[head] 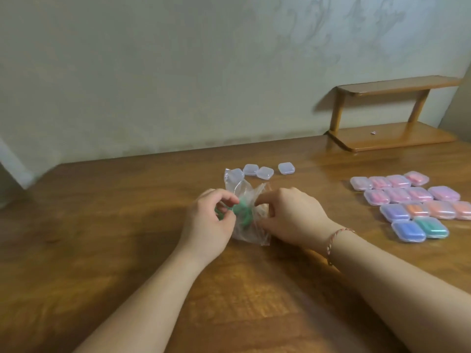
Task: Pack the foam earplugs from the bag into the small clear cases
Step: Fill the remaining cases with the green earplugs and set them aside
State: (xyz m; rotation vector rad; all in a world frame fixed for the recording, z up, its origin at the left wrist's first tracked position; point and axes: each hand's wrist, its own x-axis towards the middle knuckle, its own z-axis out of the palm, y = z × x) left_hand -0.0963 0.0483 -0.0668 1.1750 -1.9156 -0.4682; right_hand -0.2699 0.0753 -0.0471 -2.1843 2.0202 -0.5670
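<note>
A crumpled clear plastic bag [251,220] sits at the centre of the frame on the wooden desk [102,238], with green foam earplugs [242,212] bunched inside; their number is hard to make out through the film. The left hand [211,220] has curled fingers pinching the bag's left side, with something green showing under them. The right hand [288,217] pinches the bag's right edge between thumb and forefinger. Just behind the bag lie four empty clear cases [265,172], one partly hidden by the bag's top. Well apart, at the right edge, filled cases [413,202] lie in rows, the outermost cut off. Bare desk spreads left and toward the lower frame. A small wooden shelf [392,113] stands upper right.
</note>
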